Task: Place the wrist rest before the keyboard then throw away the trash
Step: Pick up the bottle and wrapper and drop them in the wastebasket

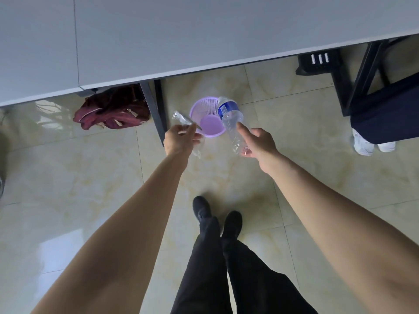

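A small purple plastic waste basket [205, 118] stands on the tiled floor just past the desk's front edge; nothing shows inside it. My left hand [179, 140] is closed on a crumpled clear plastic wrapper [182, 118] at the basket's left rim. My right hand [258, 143] grips the lower end of an empty clear water bottle with a blue label [231, 118], tilted with its top over the basket's right rim. The wrist rest and keyboard are not in view.
The grey desk top [181, 32] fills the upper frame, with black legs [156, 109] left of the basket. A maroon bag [113, 109] lies under the desk. Another person's white shoes [371, 145] stand at the right by a black stand [362, 78]. My own black shoes [217, 214] are below.
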